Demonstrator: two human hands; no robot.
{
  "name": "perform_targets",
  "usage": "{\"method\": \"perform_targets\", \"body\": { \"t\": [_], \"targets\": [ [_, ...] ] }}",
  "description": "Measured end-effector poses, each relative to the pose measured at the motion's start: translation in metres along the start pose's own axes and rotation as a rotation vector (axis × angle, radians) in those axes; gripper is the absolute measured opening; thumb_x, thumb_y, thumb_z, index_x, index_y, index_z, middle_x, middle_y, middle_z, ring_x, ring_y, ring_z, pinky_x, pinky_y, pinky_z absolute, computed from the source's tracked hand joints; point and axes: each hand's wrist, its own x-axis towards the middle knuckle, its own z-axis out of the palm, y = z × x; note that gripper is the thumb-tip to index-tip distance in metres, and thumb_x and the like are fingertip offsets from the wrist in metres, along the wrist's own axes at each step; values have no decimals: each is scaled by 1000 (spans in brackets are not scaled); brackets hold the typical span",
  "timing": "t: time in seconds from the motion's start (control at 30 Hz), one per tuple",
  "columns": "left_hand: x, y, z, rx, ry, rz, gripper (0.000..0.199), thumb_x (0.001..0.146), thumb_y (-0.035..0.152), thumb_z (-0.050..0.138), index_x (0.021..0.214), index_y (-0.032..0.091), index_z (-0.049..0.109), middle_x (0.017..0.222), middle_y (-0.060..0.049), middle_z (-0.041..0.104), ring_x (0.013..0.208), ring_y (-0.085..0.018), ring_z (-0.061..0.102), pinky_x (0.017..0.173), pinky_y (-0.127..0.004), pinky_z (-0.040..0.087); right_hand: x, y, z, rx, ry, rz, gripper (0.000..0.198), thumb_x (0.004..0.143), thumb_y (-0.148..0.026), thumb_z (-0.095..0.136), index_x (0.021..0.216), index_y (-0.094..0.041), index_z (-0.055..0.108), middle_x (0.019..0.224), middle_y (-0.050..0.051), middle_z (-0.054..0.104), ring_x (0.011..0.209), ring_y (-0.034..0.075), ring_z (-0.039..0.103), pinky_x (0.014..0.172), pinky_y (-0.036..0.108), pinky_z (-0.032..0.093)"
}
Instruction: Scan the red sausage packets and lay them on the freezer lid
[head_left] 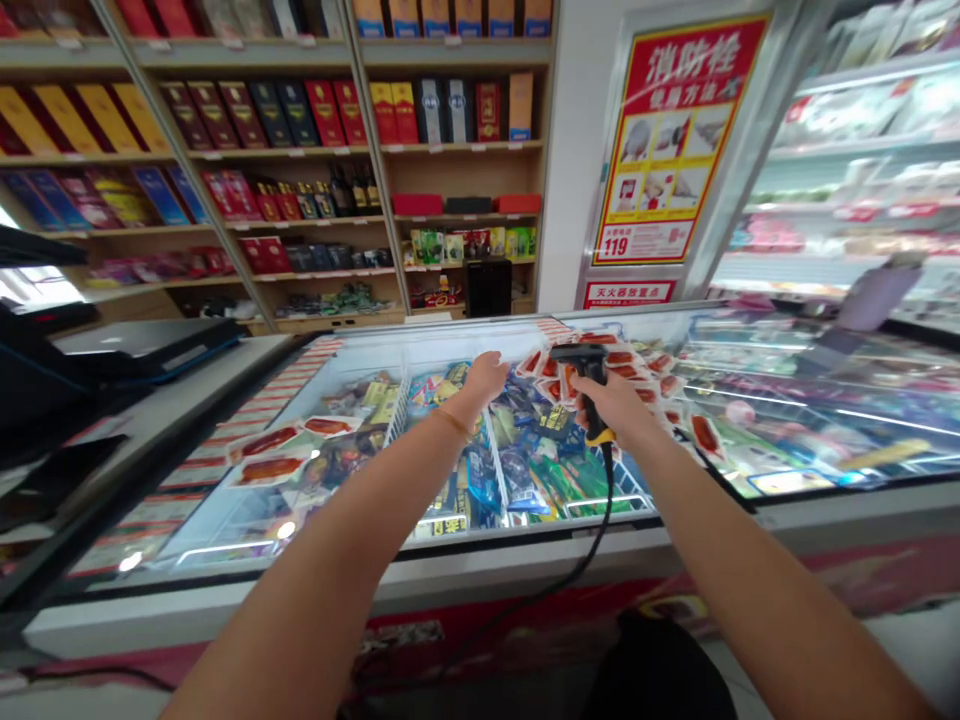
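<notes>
My right hand (616, 402) is wrapped round the handle of a black and yellow barcode scanner (581, 356). The scanner's head is over a pile of flat packets (637, 372) with red-brown food in clear and white wrapping. A black cable (592, 550) runs from the handle down past the freezer's front edge. My left hand (487, 377), a band on its wrist, is stretched out over the freezer just left of the pile. Its fingers look loosely apart with nothing visible in them, though they are slightly blurred.
Under the glass of the chest freezer (420, 565) lie bagged frozen goods (562, 470) in wire baskets. Two or three similar packets (271, 468) rest on the glass at left. A scale-like device (142, 345) stands farther left. Shelves (450, 146) of boxes and a lit cooler (862, 180) stand behind.
</notes>
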Motion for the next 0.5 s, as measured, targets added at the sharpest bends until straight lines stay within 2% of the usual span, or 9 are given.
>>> {"method": "perform_targets", "body": {
  "t": [0.07,0.2,0.23,0.3,0.37,0.43,0.5],
  "targets": [
    [-4,-27,-31,56,10,-26,28,79,20,61,105,14,69,120,-15,68,113,-24,63,96,-29,46,-1,0,23,13,-43,3,20,76,-29,68,76,-20,50,50,-3,53,36,13,51,34,24,41],
    [-17,-84,-111,314,-20,-122,17,61,21,76,76,15,71,94,-18,73,104,-36,67,92,-37,48,-6,-3,74,19,-158,2,21,76,-30,69,83,-21,52,49,-5,53,34,13,51,33,23,40],
    [-21,-98,-133,453,-51,-151,16,60,25,77,71,17,70,90,-16,73,102,-35,68,90,-37,49,-7,-4,87,21,-186,1,21,76,-30,69,83,-21,52,49,-5,53,34,12,51,33,23,40],
    [-27,-124,-176,540,-69,-204,19,52,25,81,63,19,67,78,-14,73,92,-34,70,84,-37,52,-9,-2,111,34,-241,2,22,76,-31,69,83,-21,51,49,-6,53,34,11,50,33,22,40],
    [-33,-146,-212,693,-203,-238,24,48,32,84,55,21,63,60,-9,68,78,-29,70,76,-34,53,-10,3,133,45,-290,-2,24,75,-32,70,84,-21,50,49,-6,52,33,11,50,33,22,40],
    [-37,-163,-238,778,-238,-246,30,42,37,86,52,22,62,53,-6,64,71,-27,69,73,-32,52,-11,14,149,51,-321,-13,27,74,-35,70,85,-21,49,49,-7,53,34,11,50,33,22,40],
    [-40,-173,-251,830,-244,-249,33,35,37,88,51,22,63,53,-6,64,68,-26,68,72,-31,52,-12,26,159,63,-337,-15,29,74,-36,70,87,-20,50,49,-7,53,34,11,51,34,22,40]
  ]
}}
